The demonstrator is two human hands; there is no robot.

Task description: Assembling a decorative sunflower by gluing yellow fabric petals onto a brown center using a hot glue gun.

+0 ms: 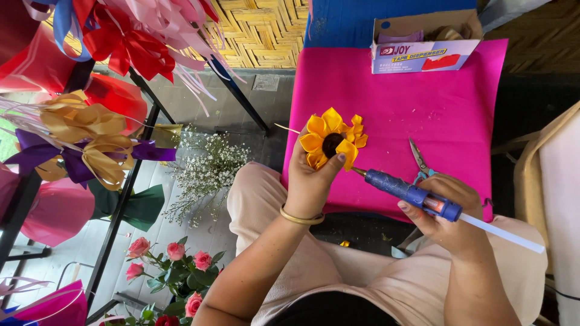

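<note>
My left hand (311, 181) holds a yellow ribbon sunflower (331, 140) with a dark centre, its thumb pressing the lower petals. A thin stick pokes out to the flower's left. My right hand (450, 214) grips a blue glue gun (411, 194) with a white glue stick out the back. The gun's nozzle points at the flower's lower right petal, very close to it. Both hands hover over a pink sheet (417, 108) that covers a small table in front of my lap.
Small scissors (418, 158) lie on the pink sheet beside my right hand. A cardboard box (426, 42) stands at the sheet's far edge. White baby's-breath (208, 169), pink roses (175, 265) and ribbon bows on a black rack (121, 199) fill the left.
</note>
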